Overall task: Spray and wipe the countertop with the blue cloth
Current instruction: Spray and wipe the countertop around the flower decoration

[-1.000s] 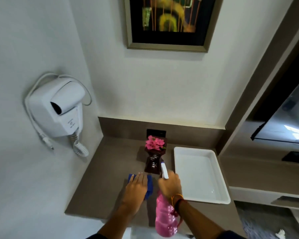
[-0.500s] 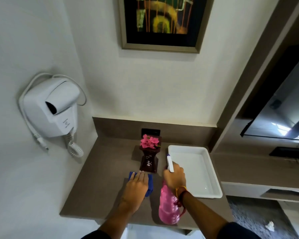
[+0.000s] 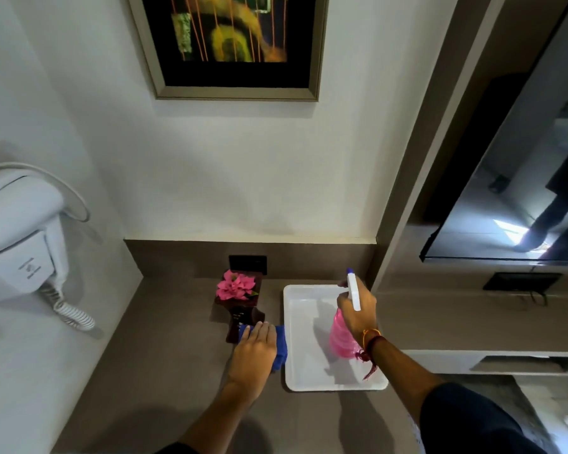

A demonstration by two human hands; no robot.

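left hand [image 3: 254, 350] flat on blue cloth [image 3: 281, 348] | right hand [image 3: 358, 311] gripping spray bottle [image 3: 341, 335] over tray [image 3: 304, 375]

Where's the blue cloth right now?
Head view, centre of the countertop: the blue cloth lies flat under the left hand, between the dark flower vase and the white tray's left edge.

A white tray [image 3: 295, 371] lies just right of the left hand [image 3: 254, 350]. Just beyond that hand's fingertips stands a dark vase [image 3: 241, 314] holding a pink flower [image 3: 235, 286], with a black wall socket [image 3: 247, 264] behind it. Far to the hand's left hangs a white hair dryer [image 3: 20, 237] with its coiled cord [image 3: 71, 311]. High above it hangs a framed picture [image 3: 230, 44].
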